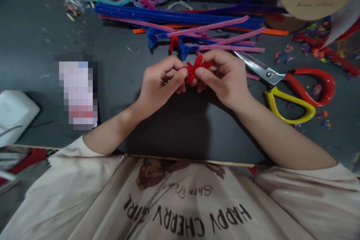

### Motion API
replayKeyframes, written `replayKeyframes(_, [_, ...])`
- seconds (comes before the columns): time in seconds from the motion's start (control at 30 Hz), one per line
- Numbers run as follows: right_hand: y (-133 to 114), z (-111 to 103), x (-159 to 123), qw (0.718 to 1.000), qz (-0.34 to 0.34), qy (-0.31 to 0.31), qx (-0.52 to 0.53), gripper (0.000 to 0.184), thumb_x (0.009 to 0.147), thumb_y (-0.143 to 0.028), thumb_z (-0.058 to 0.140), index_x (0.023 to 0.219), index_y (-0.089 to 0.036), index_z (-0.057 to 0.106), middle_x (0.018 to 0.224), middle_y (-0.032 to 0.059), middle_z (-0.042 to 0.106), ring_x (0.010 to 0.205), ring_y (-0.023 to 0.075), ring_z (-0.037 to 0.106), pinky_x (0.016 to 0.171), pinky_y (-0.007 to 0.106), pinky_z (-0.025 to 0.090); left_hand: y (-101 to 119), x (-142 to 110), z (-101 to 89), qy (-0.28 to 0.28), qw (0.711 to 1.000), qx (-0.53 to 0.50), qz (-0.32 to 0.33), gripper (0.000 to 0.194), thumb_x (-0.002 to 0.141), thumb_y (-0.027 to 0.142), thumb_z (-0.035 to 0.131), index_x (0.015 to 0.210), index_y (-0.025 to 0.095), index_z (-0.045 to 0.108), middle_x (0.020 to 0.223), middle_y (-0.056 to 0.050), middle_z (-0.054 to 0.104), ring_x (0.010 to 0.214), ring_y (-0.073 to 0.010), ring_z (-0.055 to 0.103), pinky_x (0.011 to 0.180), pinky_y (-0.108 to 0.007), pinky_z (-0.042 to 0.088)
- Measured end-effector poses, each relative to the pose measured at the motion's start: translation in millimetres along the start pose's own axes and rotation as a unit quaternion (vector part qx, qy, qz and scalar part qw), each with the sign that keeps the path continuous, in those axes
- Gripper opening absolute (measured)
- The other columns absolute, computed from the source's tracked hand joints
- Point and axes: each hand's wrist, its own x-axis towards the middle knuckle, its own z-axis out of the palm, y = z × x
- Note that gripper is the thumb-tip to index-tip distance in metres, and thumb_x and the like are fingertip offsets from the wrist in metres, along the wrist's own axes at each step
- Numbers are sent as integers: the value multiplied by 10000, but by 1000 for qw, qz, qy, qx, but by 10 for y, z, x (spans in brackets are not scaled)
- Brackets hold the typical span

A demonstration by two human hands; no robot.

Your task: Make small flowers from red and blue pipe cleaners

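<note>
Between my two hands is a red pipe-cleaner flower (pixel 194 69) with several looped petals. My left hand (pixel 166 78) pinches its left petal between thumb and fingers. On the other side, my right hand (pixel 222 75) grips the right part, its thumb pressed near the flower's middle. The other fingertips are partly hidden below and behind the flower. Just beyond my hands lie blue pipe-cleaner pieces (pixel 152 38) with bunched ends, and a small red piece (pixel 174 43).
Blue pipe cleaners (pixel 168 14) and pink ones (pixel 225 24) lie across the back. Large scissors (pixel 271 75) with red and yellow handles rest at right, among colored scraps. A ribbon spool (pixel 300 3) stands at the back right. At left are a blurred phone (pixel 77 93) and a white box-like object (pixel 17 114).
</note>
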Motion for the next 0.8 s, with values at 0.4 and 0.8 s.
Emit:
replayKeyframes(0.4, [-36, -12, -25, 1000, 20, -13, -3, 212, 818, -392, 610, 793, -190, 549, 607, -47, 598, 511, 39, 558, 448, 159, 451, -10, -3, -32, 49, 976, 167, 129, 288, 829, 221, 535, 560, 176, 444, 480, 62, 371, 439, -21, 309, 448, -192, 279])
replayKeyframes(0.8, [-30, -18, -27, 999, 25, -21, -22, 269, 809, -445, 605, 774, -183, 555, 605, -43, 588, 507, 40, 546, 436, 164, 436, -8, 15, -19, 71, 956, 206, 197, 280, 756, 127, 570, 533, 171, 406, 451, 79, 341, 406, -11, 284, 407, -169, 243])
